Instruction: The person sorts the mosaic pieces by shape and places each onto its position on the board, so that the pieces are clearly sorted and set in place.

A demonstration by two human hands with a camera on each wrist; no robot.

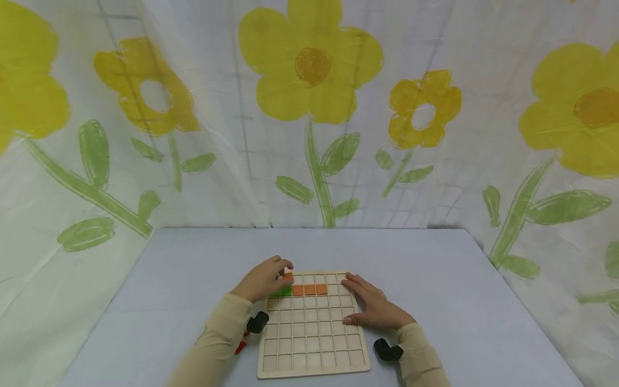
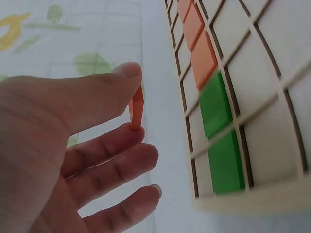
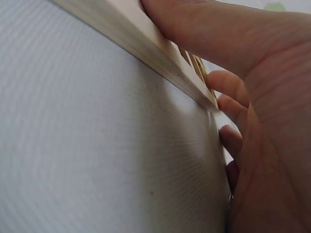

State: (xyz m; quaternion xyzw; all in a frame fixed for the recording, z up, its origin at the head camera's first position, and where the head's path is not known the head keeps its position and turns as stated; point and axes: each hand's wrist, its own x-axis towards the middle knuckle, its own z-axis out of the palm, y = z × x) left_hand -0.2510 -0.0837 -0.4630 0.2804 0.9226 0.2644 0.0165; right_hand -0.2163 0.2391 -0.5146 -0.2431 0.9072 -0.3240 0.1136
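Observation:
My left hand [image 1: 261,280] is over the far left corner of a wooden grid board [image 1: 311,344]. Its thumb and index finger pinch a thin orange tile [image 2: 137,110], seen nearly edge-on in the left wrist view; the other fingers are loosely bent. In the board's second row from the far side lie two green tiles [image 2: 226,162], followed by three orange tiles [image 1: 310,290]. My right hand [image 1: 374,306] rests on the board's right edge with fingers spread, thumb nearer to me. In the right wrist view the board's side [image 3: 160,68] shows beneath that thumb.
Small red pieces [image 1: 240,347] lie left of the board, partly hidden by the left forearm. A black wrist camera [image 1: 258,322] sits at the left wrist, another black camera [image 1: 388,350] at the right. Beyond the pale table [image 1: 411,258] hangs a flowered curtain [image 1: 213,107].

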